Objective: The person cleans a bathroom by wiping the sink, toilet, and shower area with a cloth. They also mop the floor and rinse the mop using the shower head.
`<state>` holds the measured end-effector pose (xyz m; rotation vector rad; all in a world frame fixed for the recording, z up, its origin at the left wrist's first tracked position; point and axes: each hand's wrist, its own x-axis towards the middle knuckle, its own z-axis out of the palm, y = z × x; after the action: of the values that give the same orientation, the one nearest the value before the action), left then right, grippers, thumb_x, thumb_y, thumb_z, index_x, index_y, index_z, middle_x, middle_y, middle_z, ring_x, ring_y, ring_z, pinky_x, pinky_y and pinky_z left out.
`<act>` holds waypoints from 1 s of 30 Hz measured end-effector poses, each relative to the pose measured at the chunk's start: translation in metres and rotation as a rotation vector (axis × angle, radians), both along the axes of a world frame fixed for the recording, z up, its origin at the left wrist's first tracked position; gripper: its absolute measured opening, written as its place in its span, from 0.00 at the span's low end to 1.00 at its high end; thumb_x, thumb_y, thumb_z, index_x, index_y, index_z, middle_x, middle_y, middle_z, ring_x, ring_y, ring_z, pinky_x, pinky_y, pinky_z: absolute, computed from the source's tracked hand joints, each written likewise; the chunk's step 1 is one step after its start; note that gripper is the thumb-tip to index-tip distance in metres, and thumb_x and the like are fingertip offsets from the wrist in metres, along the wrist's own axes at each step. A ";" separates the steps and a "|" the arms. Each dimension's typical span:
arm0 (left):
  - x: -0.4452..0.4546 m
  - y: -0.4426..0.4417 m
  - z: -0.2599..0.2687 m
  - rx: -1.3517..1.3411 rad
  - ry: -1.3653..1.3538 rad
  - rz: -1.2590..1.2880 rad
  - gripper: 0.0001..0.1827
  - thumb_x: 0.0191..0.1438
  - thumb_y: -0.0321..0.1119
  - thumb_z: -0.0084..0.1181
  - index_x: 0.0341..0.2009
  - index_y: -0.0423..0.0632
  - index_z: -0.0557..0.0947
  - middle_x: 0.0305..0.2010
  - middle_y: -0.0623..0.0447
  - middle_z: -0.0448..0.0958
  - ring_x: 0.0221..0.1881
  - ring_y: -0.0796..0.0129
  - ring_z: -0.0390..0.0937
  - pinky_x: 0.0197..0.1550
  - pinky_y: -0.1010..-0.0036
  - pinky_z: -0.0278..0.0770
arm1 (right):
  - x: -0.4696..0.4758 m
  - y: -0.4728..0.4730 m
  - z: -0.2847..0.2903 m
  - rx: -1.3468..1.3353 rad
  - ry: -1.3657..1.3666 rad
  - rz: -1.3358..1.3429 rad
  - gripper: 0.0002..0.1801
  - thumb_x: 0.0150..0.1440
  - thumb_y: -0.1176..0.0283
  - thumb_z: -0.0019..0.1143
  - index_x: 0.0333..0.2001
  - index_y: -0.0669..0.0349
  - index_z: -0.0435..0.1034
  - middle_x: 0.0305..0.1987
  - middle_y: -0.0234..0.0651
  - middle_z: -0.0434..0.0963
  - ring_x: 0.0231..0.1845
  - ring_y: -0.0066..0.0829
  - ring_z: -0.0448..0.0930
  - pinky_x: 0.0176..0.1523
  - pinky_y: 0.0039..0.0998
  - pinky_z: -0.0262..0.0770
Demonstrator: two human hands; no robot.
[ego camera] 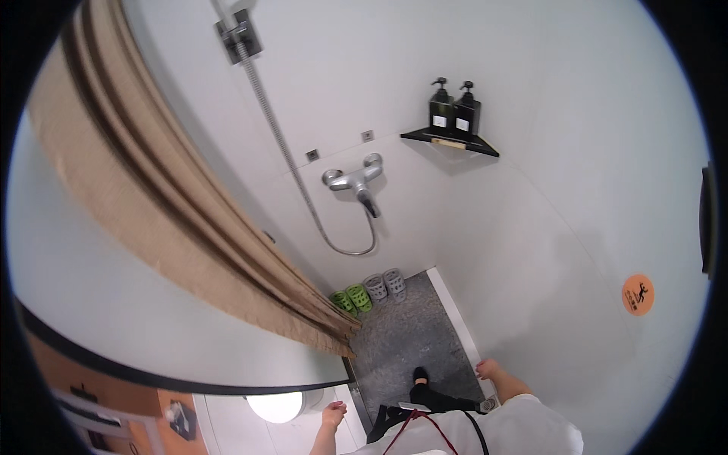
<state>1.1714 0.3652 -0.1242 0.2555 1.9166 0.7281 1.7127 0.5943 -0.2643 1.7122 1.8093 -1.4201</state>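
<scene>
My left hand [334,412] hangs at the lower middle, fingers loosely curled, with no object visible in it. My right hand [485,368] is at the lower right, near the white sill along the wall, also with no object visible in it. Whether the fingers of either are closed is hard to tell. Ahead, a chrome shower mixer tap [357,178] with a metal hose [273,122] is fixed to the wall. Two dark pump bottles [467,114] stand on a black corner shelf [484,147]. Green slippers [358,297] and grey slippers [394,284] rest against the wall.
A beige shower curtain [187,210] hangs at the left beside a pale panel with a dark edge. Grey flooring [398,335] lies underfoot. An orange round sticker [638,294] is on the right wall. A white toilet [277,406] is at the lower left, outside the shower.
</scene>
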 end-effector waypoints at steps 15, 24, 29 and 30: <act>0.083 -0.264 -0.045 -0.193 0.240 0.903 0.15 0.46 0.38 0.58 0.38 0.46 0.80 0.32 0.48 0.79 0.35 0.64 0.77 0.40 0.70 0.74 | -0.295 0.048 0.094 -0.255 0.079 0.201 0.13 0.52 0.81 0.40 0.42 0.65 0.67 0.31 0.39 0.75 0.24 0.30 0.77 0.21 0.28 0.74; 0.130 -0.330 -0.078 -0.301 -0.168 1.491 0.17 0.47 0.34 0.59 0.43 0.45 0.76 0.32 0.49 0.77 0.33 0.64 0.74 0.32 0.69 0.74 | -0.479 -0.037 0.117 -0.361 0.052 0.566 0.15 0.53 0.75 0.50 0.46 0.61 0.67 0.34 0.32 0.75 0.28 0.22 0.76 0.27 0.24 0.73; 0.046 -0.416 -0.081 -0.233 -0.292 1.358 0.15 0.49 0.35 0.57 0.43 0.48 0.75 0.30 0.52 0.75 0.27 0.65 0.73 0.24 0.72 0.70 | -0.579 -0.143 0.109 -0.372 0.047 0.592 0.16 0.53 0.74 0.51 0.47 0.61 0.67 0.34 0.32 0.75 0.28 0.22 0.76 0.27 0.23 0.72; 0.015 -0.435 -0.070 -0.272 -0.272 1.296 0.14 0.50 0.36 0.56 0.42 0.47 0.74 0.28 0.54 0.75 0.26 0.68 0.72 0.24 0.73 0.70 | -0.599 -0.162 0.102 -0.357 0.045 0.577 0.16 0.53 0.74 0.50 0.47 0.61 0.67 0.34 0.32 0.75 0.28 0.22 0.76 0.26 0.23 0.72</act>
<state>1.1863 -0.0693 -0.1946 -1.3003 1.7212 1.1931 1.1136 0.4326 -0.1622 0.8936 1.7394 -1.4097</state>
